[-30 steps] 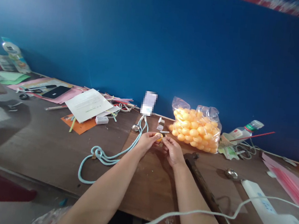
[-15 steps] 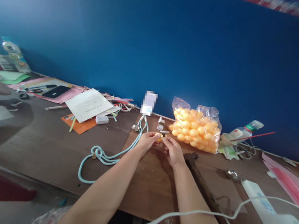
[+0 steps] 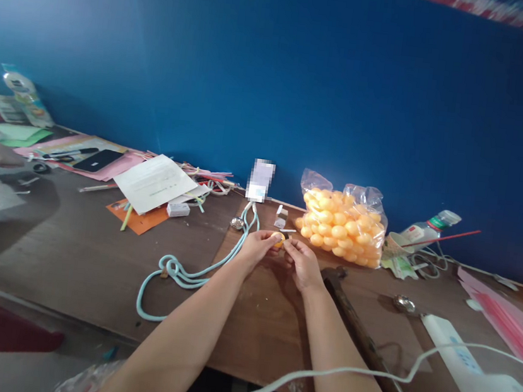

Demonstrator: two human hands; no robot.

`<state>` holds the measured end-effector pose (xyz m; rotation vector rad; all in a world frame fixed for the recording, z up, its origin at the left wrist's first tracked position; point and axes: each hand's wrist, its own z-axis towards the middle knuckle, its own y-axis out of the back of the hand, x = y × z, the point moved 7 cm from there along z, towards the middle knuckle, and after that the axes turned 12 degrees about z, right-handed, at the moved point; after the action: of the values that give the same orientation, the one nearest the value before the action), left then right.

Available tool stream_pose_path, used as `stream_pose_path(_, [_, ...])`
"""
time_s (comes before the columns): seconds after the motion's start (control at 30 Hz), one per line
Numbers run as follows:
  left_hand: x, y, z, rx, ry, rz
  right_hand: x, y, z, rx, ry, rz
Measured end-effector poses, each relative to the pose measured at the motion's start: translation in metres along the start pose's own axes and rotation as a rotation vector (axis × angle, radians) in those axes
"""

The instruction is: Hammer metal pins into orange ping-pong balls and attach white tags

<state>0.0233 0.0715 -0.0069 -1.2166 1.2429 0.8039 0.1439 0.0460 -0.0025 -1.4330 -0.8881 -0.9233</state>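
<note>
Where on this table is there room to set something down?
Left: brown tabletop bordered by the orange sheet, the light-blue cord and the front edge. Centre: a narrower wooden patch between the forearms. Crowded: along the blue wall, with papers and the bag of orange balls, and around the power strip.

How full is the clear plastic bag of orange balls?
Mostly full: orange balls crowd its lower part, visible through the plastic, while the top of the bag stands loose above them.
</note>
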Motion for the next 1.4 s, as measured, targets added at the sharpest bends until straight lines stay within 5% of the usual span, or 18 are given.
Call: stream_pose_path(1.4, [0.0042, 0.0011, -0.0005, -0.035, 0.004, 0.019, -0.0083, -0.0015, -0.0002, -0.031, -0.078, 0.112])
